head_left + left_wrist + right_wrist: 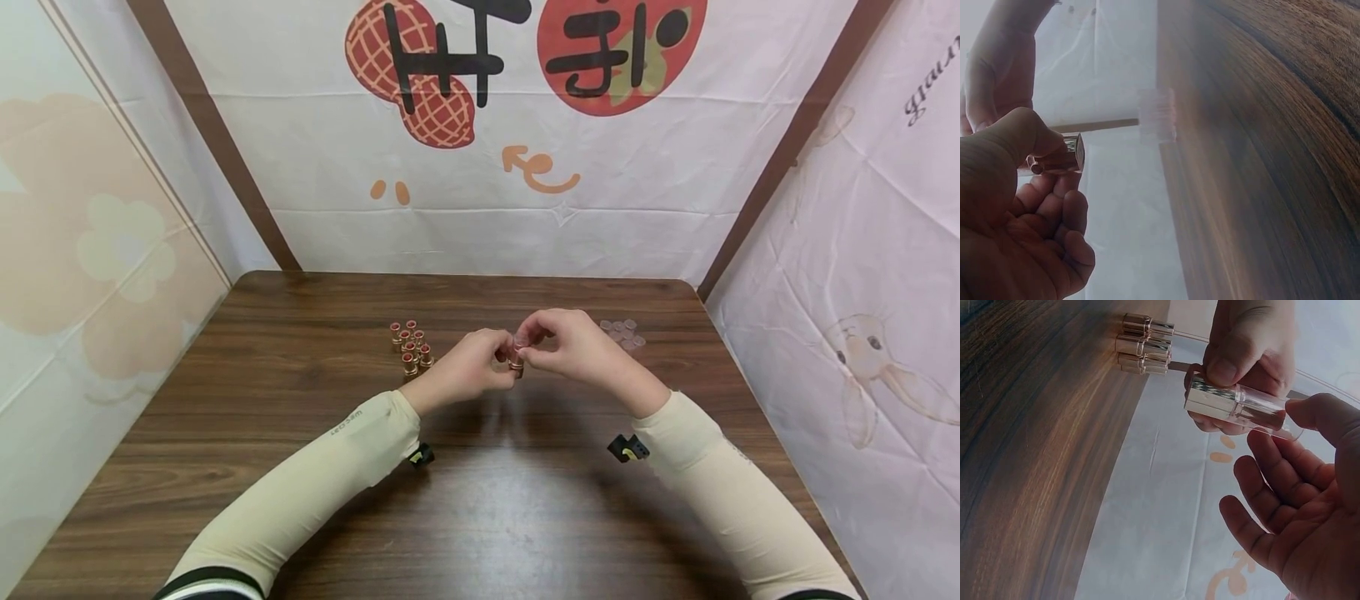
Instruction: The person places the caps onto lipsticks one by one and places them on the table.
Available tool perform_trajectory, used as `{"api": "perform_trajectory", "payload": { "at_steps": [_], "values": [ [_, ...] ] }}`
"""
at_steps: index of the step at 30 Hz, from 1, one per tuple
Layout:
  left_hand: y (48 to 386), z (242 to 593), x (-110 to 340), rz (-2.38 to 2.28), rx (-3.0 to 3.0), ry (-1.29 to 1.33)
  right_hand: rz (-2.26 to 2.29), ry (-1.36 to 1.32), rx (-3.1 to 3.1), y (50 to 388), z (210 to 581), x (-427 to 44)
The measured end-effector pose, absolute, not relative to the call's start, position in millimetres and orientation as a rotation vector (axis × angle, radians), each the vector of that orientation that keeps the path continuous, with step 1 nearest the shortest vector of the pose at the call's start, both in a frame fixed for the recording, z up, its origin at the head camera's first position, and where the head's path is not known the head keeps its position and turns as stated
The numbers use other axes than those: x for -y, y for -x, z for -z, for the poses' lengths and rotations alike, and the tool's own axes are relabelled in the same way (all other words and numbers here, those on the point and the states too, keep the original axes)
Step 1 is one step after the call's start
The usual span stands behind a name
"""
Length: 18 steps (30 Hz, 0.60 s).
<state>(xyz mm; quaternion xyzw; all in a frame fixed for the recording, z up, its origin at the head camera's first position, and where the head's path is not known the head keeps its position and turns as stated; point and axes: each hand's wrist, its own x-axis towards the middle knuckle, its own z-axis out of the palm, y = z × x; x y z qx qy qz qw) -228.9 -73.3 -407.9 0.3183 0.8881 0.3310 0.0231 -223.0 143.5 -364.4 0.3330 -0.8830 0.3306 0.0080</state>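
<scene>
Between the two hands, over the middle of the table, is a lipstick tube with a shiny gold base. My left hand pinches that base between thumb and fingers. A clear cap surrounds the tube's upper part, and my right hand pinches its far end with thumb and fingers. In the right wrist view, the right hand's other fingers spread loosely below. The left wrist view shows the gold end of the tube sticking out past the left thumb.
Several gold lipstick tubes with red tops stand uncapped in a cluster left of the hands. Several clear caps sit together to the right. The wooden table meets a printed cloth behind it.
</scene>
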Motion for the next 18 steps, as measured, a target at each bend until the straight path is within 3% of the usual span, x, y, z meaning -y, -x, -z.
{"api": "perform_trajectory", "payload": {
  "at_steps": [18],
  "values": [
    [257, 421, 50, -1.079, -2.757, -0.985, -1.121, -0.886, 2.638, 220, 352, -170]
  ]
}}
